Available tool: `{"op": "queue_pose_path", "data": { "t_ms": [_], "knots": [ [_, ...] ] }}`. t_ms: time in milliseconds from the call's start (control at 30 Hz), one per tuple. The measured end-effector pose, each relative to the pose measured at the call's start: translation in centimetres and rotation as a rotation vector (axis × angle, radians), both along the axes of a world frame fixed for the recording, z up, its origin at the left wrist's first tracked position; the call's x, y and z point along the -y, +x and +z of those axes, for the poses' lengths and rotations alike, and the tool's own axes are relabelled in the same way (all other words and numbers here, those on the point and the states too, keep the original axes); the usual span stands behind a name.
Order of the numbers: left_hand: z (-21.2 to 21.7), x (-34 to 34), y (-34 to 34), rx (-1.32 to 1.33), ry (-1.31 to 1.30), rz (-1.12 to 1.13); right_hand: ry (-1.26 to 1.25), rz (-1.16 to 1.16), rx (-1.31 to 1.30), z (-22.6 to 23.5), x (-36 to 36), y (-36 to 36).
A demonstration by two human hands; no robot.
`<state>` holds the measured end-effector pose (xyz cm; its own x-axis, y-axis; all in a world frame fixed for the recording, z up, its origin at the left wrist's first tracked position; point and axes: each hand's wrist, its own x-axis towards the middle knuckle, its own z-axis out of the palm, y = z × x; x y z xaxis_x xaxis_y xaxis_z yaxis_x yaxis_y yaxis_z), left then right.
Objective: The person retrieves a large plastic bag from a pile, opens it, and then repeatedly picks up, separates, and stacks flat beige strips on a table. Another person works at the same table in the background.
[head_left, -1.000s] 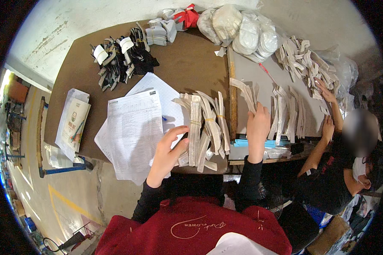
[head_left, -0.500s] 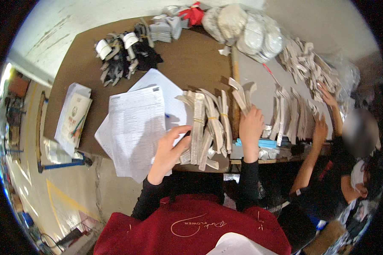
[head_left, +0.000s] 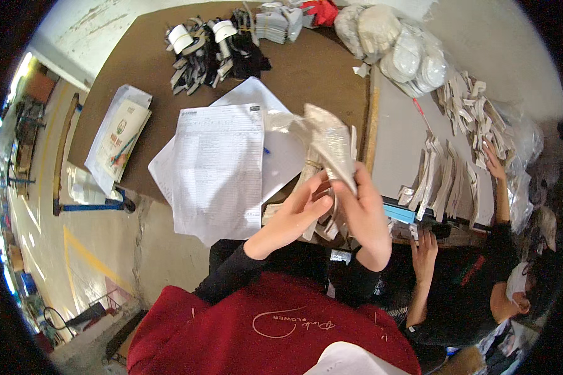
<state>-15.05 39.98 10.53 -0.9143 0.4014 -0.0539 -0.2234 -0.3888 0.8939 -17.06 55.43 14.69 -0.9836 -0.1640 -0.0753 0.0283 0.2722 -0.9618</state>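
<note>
My right hand (head_left: 363,212) grips a bundle of pale, strip-shaped cut pieces (head_left: 331,147) and holds it up over the near edge of the brown table (head_left: 137,69). My left hand (head_left: 294,219) is against the bundle's lower end from the left, fingers touching the strips. More of the same strips (head_left: 313,219) lie under both hands at the table edge. Printed white paper sheets (head_left: 222,165) lie just left of the hands.
Black and white pieces (head_left: 213,47) are heaped at the table's far side, with clear bags of pale parts (head_left: 397,50) to their right. A booklet (head_left: 119,134) lies at the left. On the right a person in black (head_left: 475,281) handles rows of strips (head_left: 447,178) on a grey board.
Both hands have come together and lifted a bundle of strips off the row on the table. The view has shifted nearer to the table edge.
</note>
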Motion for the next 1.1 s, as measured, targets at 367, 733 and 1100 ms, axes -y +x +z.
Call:
{"op": "queue_pose_path", "data": {
  "t_ms": [367,733,1100],
  "knots": [
    [-0.5,3.1,0.9,0.258,0.303,0.435,0.521,0.194,-0.448,-0.3,7.7,1.4],
    [0.6,11.3,1.3,0.194,0.375,0.687,0.543,0.311,-0.612,-0.7,14.5,-13.4],
    [0.1,14.4,3.0,0.216,0.293,0.671,1.292,0.174,-0.84,-10.1,21.8,-22.5]
  ]
}}
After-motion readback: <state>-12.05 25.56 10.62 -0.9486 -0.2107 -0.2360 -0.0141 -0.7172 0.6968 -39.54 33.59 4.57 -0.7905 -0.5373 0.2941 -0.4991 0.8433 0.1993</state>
